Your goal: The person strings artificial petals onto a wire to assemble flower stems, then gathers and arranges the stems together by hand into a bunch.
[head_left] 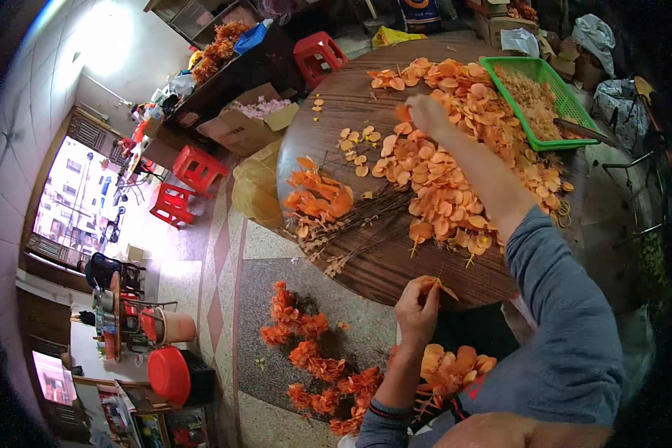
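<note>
My left hand point(418, 306) is at the near edge of the round wooden table point(336, 97), fingers pinched on a small orange fabric leaf with a thin stem point(442, 287). My right hand point(428, 114) reaches far over the table and rests on a wide heap of loose orange leaves point(440, 179), fingers curled into them. A bundle of finished orange leaf sprays on brown stems point(321, 201) lies at the table's left side. More orange leaves point(448, 369) sit in my lap.
A green plastic basket point(511, 104) of pale stems stands at the table's far right. Finished orange bunches point(313, 366) lie on the floor below the table. Red stools point(198, 168), a cardboard box point(243, 123) and a red bucket point(170, 373) stand to the left.
</note>
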`<state>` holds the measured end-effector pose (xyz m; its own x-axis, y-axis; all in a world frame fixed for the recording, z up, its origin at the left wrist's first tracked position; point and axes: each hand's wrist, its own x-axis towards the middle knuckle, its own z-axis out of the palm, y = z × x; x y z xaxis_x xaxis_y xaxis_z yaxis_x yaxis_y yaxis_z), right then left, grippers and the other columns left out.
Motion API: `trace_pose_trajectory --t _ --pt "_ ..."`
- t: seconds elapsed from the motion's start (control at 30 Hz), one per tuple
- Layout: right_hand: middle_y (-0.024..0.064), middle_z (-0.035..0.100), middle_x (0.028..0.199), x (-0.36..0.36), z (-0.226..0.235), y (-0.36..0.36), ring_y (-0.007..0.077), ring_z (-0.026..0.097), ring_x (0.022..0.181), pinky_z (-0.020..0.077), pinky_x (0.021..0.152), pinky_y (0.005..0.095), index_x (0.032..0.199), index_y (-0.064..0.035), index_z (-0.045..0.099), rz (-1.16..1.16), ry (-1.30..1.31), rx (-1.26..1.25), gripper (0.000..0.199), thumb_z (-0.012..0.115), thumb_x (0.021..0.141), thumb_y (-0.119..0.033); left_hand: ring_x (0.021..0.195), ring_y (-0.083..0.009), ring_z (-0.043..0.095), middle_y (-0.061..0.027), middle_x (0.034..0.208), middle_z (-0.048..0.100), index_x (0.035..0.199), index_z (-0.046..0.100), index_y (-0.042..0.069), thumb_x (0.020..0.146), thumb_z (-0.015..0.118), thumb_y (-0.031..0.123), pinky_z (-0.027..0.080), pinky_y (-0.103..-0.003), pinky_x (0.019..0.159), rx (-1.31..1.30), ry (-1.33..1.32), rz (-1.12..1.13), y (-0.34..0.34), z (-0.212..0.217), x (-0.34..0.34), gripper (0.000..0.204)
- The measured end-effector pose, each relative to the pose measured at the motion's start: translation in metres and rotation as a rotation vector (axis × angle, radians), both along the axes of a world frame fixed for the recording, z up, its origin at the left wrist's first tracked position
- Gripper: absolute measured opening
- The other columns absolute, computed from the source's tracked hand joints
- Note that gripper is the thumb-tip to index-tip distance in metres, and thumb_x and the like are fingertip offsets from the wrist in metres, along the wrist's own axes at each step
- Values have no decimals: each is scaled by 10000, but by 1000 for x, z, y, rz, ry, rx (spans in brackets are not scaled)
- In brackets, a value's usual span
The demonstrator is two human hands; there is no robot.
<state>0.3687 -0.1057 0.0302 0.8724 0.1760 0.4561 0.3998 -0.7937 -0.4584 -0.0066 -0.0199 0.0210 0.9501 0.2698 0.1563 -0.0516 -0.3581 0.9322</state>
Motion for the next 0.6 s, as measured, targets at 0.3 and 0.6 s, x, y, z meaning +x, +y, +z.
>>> trace_pose_trajectory --t 0.3,0.6 --pt "26 603 771 -145 35 -76 94 540 683 449 621 253 852 -19 585 612 486 640 83 524 799 2 697 -119 581 -60 826 596 979 572 0 819 522 -75 472 -215 586 -577 12 57 -2 -4 -4 183" --pt "28 556 660 -282 62 -114 115 533 596 431 536 271 783 -5 579 1279 542 177 66 532 738 -13 863 -185 636 -125 999 620 1186 501 -52 869 557 61 532 -273 750 -939 208 -368 -3 44 -26 341"
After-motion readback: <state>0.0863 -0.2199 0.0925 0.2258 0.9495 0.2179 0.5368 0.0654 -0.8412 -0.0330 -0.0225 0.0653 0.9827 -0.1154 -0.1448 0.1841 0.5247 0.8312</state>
